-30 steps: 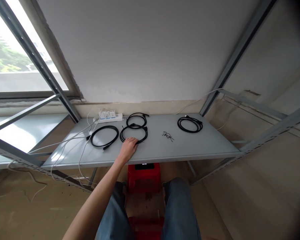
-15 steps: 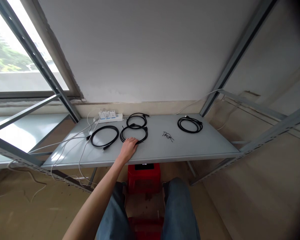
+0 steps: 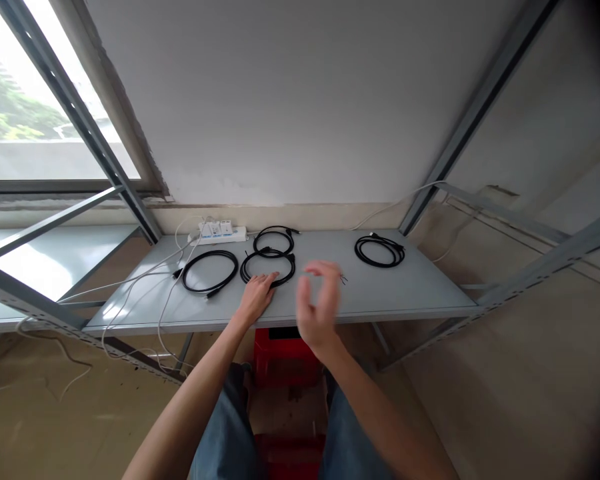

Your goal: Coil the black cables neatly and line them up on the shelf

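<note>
Four coiled black cables (image 3: pixel 375 265) lie flat and well apart on the grey steel shelf (image 3: pixel 420 287), which keeps them untangled. The left hand (image 3: pixel 256 298) rests on the centre coil (image 3: pixel 294 269) without gripping, while the blurred right hand (image 3: pixel 320 300) hovers open, apart from it.

Right ahead of me, a white power strip (image 3: pixel 217 233) on the steel shelf (image 3: pixel 405 307), a black cable (image 3: pixel 380 251) coiled far right, red crate (image 3: pixel 285 357) underneath!
</note>
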A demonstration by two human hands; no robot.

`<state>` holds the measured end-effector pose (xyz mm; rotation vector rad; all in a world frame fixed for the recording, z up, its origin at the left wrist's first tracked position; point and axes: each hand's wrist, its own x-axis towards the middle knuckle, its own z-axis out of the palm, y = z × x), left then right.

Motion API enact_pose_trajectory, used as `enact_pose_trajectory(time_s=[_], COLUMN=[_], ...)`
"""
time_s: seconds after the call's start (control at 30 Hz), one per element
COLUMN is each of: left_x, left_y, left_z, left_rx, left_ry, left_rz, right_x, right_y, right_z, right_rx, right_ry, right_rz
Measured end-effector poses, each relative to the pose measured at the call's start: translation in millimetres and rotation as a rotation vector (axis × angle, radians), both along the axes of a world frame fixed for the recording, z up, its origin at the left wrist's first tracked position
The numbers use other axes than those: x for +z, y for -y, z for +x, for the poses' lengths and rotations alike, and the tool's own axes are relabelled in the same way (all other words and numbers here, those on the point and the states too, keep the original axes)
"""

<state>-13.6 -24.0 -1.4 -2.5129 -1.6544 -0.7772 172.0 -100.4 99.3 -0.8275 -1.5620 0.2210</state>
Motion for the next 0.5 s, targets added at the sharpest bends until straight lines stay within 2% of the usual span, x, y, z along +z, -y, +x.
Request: enact_pose_trajectory(time_s=[0.07,0.17,0.27,0.37,0.5], left_x=[-1.3,-1.7,-1.2,-1.1,-1.4], left_y=[0,-2,-2,-2,-2], left_z=[0,0,0,0,-1], left_rx=[0.014,0.023,0.013,0.002,0.004], left_ry=[0.002,-0.013,0.006,0.030,0.053], left_rz=[0.009,0.002,-0.019,-0.033,-0.037], right_x=[-22.5,-63.8,-95.4,-106.4,-103.4], right_y=[-29,-72,-92,-93,-90], right_z=[-7,-8,-2,2,1], right_rx=[0.000,0.117,0.095,0.069,0.097], right_ry=[0.221,0.535,0.533,0.533,0.500], right_rz=[-0.102,-0.205,-0.181,-0.158,-0.176])
